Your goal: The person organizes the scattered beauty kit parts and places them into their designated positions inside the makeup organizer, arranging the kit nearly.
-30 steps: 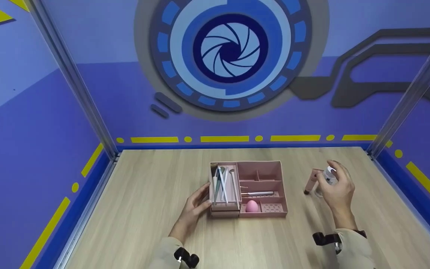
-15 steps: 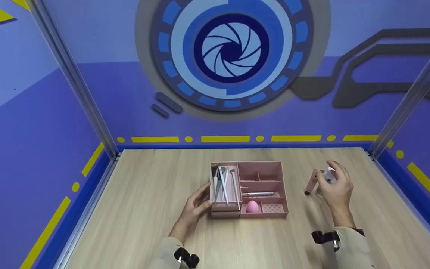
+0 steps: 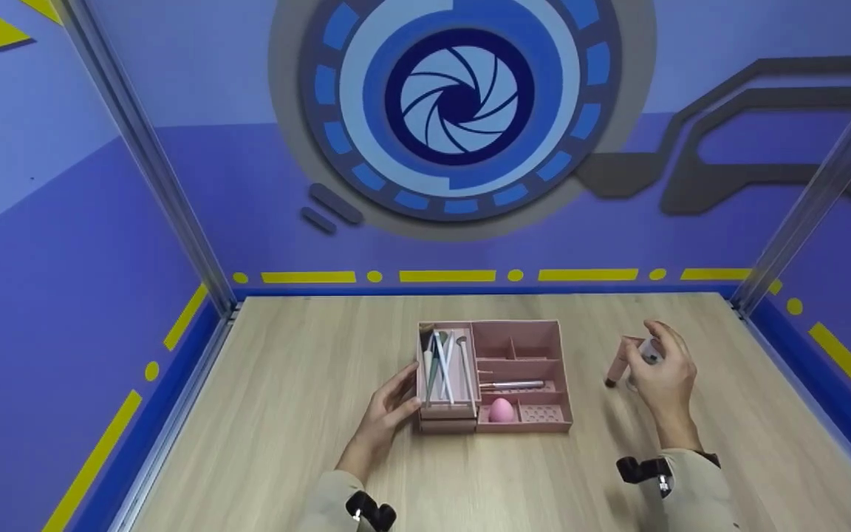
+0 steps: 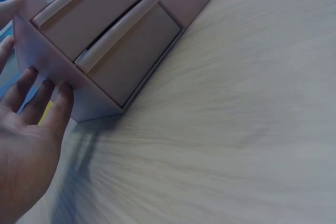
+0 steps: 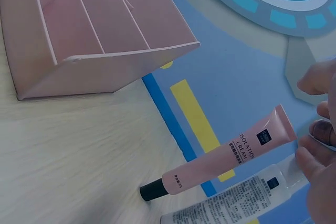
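Observation:
My left hand [image 3: 383, 414] touches the left side of a pink makeup organizer [image 3: 560, 355]; its fingertips rest on the side wall in the left wrist view. Makeup brushes [image 3: 442, 366] lie in the organizer's left top section. A pink egg-shaped makeup sponge [image 3: 501, 411] sits in a front compartment. To the right, my right hand [image 3: 665, 380] pinches the top of a clear bottle [image 5: 231, 198] with a printed label, thumb and fingers around its cap. Beside it a pink tube of isolation cream [image 5: 231, 153] stands on its black cap.
A silver-barrelled brush [image 3: 514, 384] lies in the organizer's middle right compartment. Two drawers [image 4: 131, 51] face the front on its left side. The wooden table [image 3: 307, 347] is bounded by blue-purple walls [image 3: 204, 177] at the back and sides.
The right hand has shifted slightly left, and less of the bottle shows between its fingers. The left hand stays at the organizer, which has not moved.

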Demonstrator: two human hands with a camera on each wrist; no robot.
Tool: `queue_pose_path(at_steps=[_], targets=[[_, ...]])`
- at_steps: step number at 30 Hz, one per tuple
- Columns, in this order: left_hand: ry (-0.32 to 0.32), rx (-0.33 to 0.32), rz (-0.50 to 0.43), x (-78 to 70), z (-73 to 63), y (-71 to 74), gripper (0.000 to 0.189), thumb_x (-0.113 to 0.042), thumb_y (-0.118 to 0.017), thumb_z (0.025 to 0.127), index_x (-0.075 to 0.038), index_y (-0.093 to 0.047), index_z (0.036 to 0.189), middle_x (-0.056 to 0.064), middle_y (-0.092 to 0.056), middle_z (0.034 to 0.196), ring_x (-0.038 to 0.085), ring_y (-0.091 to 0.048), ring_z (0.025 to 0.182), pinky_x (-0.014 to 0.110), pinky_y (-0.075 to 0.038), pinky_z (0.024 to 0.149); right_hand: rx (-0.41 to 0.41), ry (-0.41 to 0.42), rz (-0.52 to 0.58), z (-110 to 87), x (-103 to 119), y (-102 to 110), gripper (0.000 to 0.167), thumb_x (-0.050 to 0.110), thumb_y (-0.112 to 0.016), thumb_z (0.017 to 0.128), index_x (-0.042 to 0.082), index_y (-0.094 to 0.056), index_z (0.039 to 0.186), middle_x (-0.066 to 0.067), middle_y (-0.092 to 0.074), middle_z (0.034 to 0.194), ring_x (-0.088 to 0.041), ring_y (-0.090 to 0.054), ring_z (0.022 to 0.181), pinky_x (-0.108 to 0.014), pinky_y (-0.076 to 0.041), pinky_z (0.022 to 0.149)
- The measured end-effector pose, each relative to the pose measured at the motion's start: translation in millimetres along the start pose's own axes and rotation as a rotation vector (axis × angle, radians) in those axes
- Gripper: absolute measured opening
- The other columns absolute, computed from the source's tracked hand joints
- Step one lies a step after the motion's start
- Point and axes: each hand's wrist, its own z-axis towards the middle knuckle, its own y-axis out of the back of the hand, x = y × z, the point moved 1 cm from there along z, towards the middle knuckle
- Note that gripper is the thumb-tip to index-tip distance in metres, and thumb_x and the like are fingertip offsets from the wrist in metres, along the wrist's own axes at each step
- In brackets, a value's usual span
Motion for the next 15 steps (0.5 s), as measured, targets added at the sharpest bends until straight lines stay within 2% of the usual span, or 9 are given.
queue_pose_path(at_steps=[4, 9, 12, 15], targets=[[0.006, 0.000, 0.017, -0.7, 0.0, 0.2, 0.065, -0.011, -0.060, 0.094, -0.008, -0.031, 0.152, 0.015, -0.026, 0.159, 0.033, -0.025, 0.146, 0.047, -0.024, 0.119, 0.010, -0.011, -0.018, -0.6, -1.1, -0.7, 0.045, 0.010, -0.073, 0.084, 0.001, -0.061, 0.126, -0.016, -0.060, 0.129, -0.031, -0.057, 0.120, -0.001, -0.037, 0.095], [0.011, -0.009, 0.005, -2.3, -0.4, -1.2, 0.066, -0.010, -0.061, 0.093, -0.007, -0.031, 0.152, 0.015, -0.025, 0.160, 0.033, -0.024, 0.147, 0.046, -0.023, 0.120, 0.024, -0.027, -0.042, -1.7, -2.7, -2.5, 0.044, 0.012, -0.072, 0.085, 0.001, -0.060, 0.127, -0.017, -0.060, 0.128, -0.032, -0.058, 0.118, 0.001, -0.034, 0.092], [0.003, -0.014, -0.006, -2.2, -0.1, -1.5, 0.066, -0.009, -0.061, 0.092, -0.006, -0.031, 0.152, 0.016, -0.025, 0.159, 0.034, -0.025, 0.146, 0.047, -0.023, 0.119, 0.029, -0.035, -0.052, -1.8, -2.8, -3.8, 0.044, 0.013, -0.071, 0.086, 0.001, -0.060, 0.127, -0.018, -0.061, 0.127, -0.034, -0.060, 0.115, -0.015, -0.045, 0.098], [-0.009, -0.017, -0.004, -1.8, 0.4, -0.8, 0.066, -0.007, -0.061, 0.092, -0.004, -0.031, 0.151, 0.018, -0.025, 0.159, 0.034, -0.025, 0.146, 0.047, -0.023, 0.119, 0.036, -0.040, -0.063, -1.7, -1.7, -4.9, 0.044, 0.014, -0.070, 0.087, 0.001, -0.060, 0.127, -0.018, -0.061, 0.127, -0.035, -0.060, 0.114, -0.035, -0.049, 0.100]])
